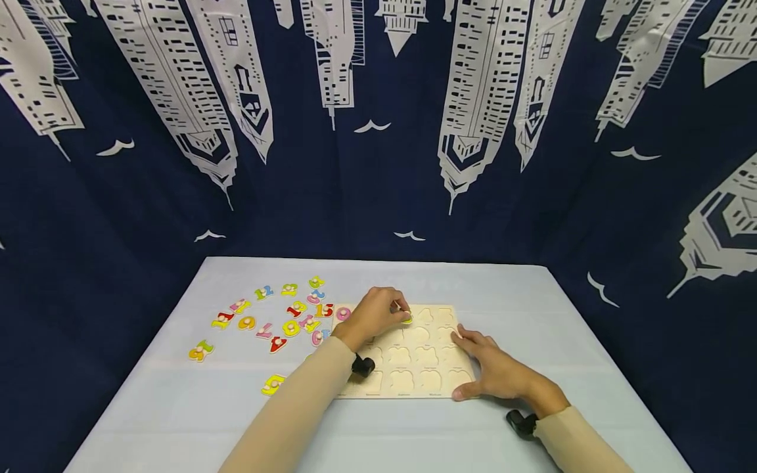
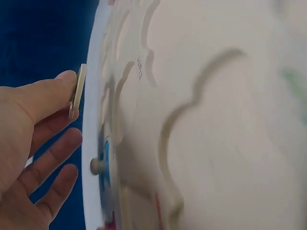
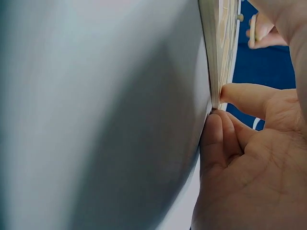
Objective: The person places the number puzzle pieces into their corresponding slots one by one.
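Note:
The wooden puzzle board lies flat on the table, with rows of shaped recesses. My left hand is over its far middle, pinching a small yellow-edged puzzle piece between thumb and fingertips. In the left wrist view that piece is seen edge-on, its face turned away. Below it a blue piece with a knob sits on the board. My right hand holds the board's right side, thumb at the near corner and fingers along the edge.
Several coloured number pieces with knobs lie scattered left of the board. A yellow one is near my left sleeve. At the board's far left corner is a pink ring-shaped piece. A dark blue printed curtain hangs behind the white table.

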Demonstrator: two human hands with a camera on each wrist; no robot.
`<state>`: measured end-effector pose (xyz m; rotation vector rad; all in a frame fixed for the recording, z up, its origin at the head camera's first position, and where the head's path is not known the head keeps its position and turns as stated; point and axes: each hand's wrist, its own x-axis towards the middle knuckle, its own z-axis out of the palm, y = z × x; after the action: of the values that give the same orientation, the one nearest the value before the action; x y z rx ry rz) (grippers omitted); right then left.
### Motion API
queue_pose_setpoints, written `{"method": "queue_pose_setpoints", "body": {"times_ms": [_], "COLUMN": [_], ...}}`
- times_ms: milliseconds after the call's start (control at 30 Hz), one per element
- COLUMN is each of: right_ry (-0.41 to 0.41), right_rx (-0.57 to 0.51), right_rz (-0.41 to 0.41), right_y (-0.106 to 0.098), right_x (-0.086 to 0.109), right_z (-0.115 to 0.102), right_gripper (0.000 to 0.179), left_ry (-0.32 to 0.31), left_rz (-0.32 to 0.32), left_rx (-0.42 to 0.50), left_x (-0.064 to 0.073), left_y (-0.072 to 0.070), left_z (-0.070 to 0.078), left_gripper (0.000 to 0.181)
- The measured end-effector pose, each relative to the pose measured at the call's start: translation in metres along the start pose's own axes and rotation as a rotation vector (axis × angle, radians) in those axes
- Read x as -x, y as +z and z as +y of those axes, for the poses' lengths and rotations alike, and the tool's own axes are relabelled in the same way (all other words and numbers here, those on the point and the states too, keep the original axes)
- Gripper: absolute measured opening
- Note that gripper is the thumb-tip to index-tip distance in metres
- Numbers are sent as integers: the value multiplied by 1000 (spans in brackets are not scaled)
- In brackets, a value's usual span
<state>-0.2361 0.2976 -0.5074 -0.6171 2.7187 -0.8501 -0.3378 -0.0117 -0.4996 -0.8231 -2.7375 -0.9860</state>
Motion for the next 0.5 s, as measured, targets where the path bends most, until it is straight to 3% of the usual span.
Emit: {"method": "queue_pose_setpoints", "body": {"times_ms": [267, 500], "right_ry": [19, 18], "right_rx": [-10, 28], "right_rz": [-16, -7], "right_y": [2, 1], "right_x": [0, 0], "right_z": [-2, 3], "right_gripper": [134, 135], "left_ry": [-90, -100], "left_rz": [7, 47], "left_rx": [-75, -92], "left_x": [-13, -16], "left_y": [17, 18], "left_z": [-1, -1], "left_gripper": [7, 7]}}
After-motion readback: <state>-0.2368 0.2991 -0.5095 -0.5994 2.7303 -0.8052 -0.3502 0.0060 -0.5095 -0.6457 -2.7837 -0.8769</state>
